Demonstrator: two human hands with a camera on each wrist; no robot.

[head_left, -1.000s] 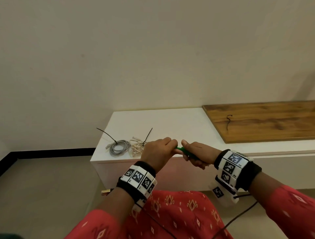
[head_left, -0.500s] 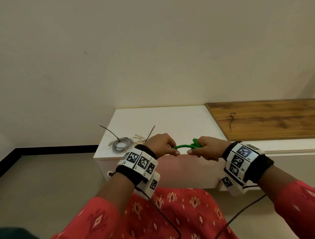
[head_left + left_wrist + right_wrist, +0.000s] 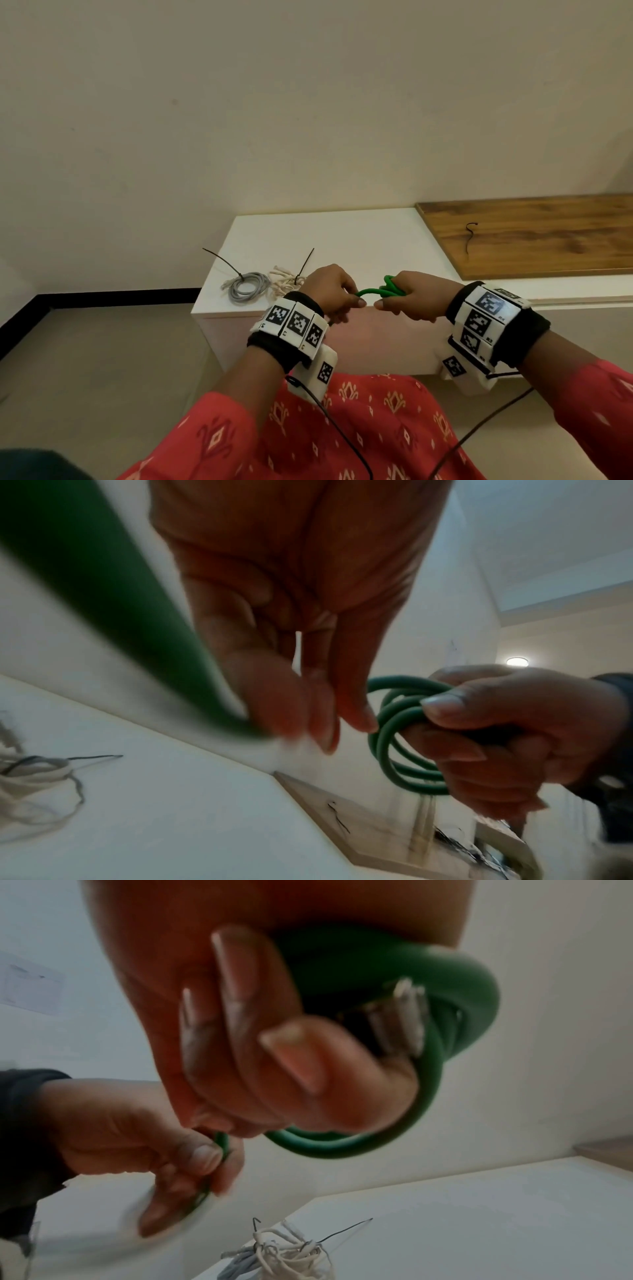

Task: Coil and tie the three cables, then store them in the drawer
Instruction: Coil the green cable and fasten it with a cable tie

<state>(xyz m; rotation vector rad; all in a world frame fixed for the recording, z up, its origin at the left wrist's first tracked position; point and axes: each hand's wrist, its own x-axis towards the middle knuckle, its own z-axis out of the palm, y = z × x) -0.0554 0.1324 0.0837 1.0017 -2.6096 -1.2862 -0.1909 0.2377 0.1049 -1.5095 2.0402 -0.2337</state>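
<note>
My right hand (image 3: 407, 299) grips a small coil of green cable (image 3: 387, 290) in front of the white cabinet, its loops (image 3: 397, 737) and a metal plug (image 3: 404, 1015) showing between the fingers. My left hand (image 3: 337, 296) pinches the cable's free strand (image 3: 221, 1144), which runs back past the wrist as a blurred green band (image 3: 103, 620). A grey cable coil (image 3: 246, 289) and a cream cable bundle (image 3: 282, 282) lie on the cabinet's left end, each bound with a black tie whose tail sticks up.
The white cabinet top (image 3: 342, 240) stands against a plain wall. A wooden board (image 3: 534, 236) covers its right part, with one loose black tie (image 3: 470, 236) lying on it. Beige floor (image 3: 102, 359) lies to the left, red patterned clothing below.
Both hands rose slightly and drew apart. The green cable now shows as loops in the right hand with a strand stretched to the left hand. The view shifted a little.
</note>
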